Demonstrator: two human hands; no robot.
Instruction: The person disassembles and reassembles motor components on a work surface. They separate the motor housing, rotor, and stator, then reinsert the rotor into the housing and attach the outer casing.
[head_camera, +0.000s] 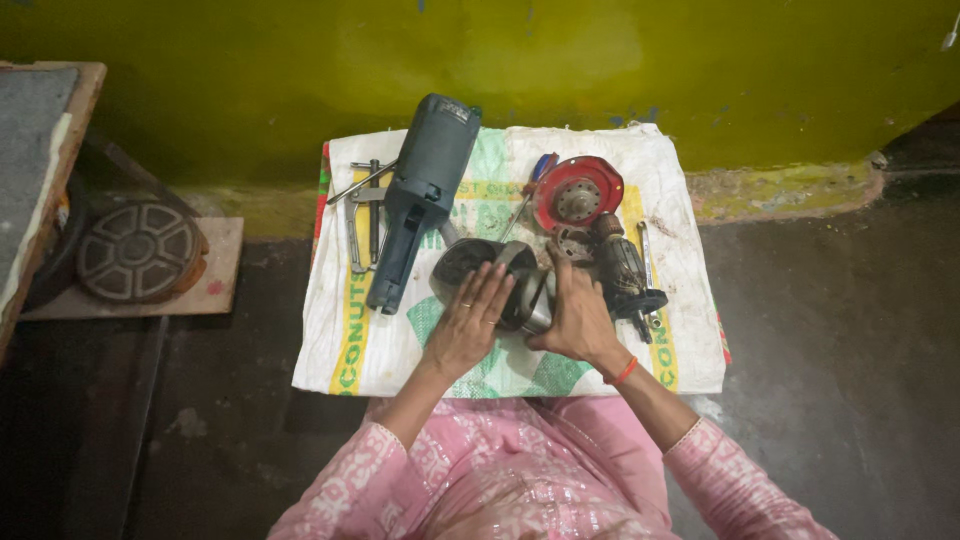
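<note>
A floor-level repair workshop: dismantled power tool body (420, 195), motor armature (622, 268), screwdriver (527, 192) on a woven sack (380, 345).

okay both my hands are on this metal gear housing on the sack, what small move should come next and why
Probably lift the metal housing slightly toward you and turn it over. Your left hand lies flat on its top and your right hand cups its side, so it is gripped from both sides, while the armature and red cover crowd the sack just behind it.
</note>
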